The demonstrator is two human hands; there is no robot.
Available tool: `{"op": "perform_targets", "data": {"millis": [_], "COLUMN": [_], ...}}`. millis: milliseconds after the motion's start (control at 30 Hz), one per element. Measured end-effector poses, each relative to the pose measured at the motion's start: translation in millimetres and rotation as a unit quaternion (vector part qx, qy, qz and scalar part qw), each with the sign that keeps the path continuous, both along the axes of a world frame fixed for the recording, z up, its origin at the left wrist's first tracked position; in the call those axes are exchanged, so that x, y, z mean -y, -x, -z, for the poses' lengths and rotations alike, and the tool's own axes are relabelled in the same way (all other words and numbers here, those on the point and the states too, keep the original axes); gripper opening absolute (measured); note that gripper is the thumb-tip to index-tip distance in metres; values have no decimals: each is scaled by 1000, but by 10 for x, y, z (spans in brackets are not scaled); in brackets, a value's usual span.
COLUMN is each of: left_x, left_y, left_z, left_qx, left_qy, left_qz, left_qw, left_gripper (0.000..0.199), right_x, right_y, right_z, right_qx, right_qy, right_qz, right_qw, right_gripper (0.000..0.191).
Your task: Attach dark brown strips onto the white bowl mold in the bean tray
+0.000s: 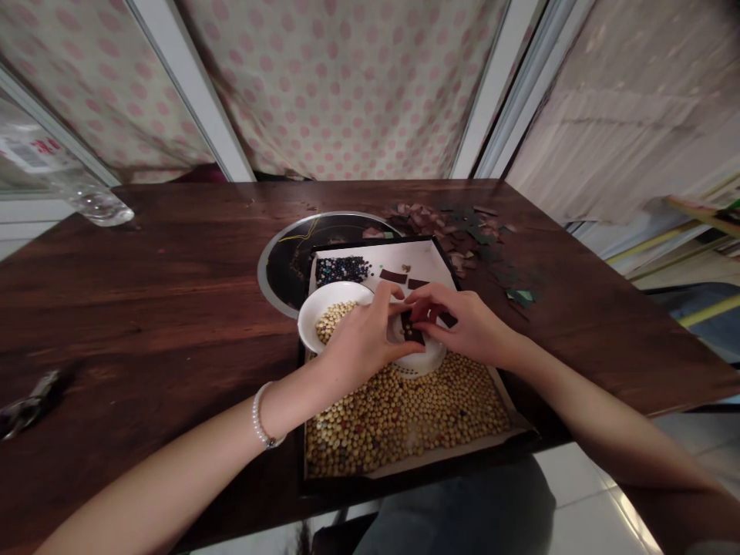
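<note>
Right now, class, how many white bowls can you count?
2. One bowl of pale beads sits beside the left hand; the second bowl is beneath both hands, partly covered. Another could be hidden there.
</note>
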State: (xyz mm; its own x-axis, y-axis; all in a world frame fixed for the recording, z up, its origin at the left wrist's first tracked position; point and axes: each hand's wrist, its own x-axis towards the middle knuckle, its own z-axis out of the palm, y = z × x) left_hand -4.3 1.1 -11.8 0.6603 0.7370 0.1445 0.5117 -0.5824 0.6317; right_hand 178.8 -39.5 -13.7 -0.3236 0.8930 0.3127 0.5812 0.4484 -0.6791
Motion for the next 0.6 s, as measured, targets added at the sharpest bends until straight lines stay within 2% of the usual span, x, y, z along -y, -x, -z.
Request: {"op": "perform_targets", "data": {"millis": [200, 600], "left_x": [1, 6], "left_y": [0, 0], "left_z": [-11, 0], "left_qx": [4, 25], "left_qy": [-4, -3], "left_qz": [7, 13], "left_qw": [1000, 1000], "left_gripper": [60, 61], "right_x": [28, 25], "right_y": [8, -1], "right_z": [-1, 69], "right_qx": [-4, 46], "right_qy": [14, -43], "right_qz": [-6, 31], "right_qw": [1000, 998], "right_gripper": [42, 41]}}
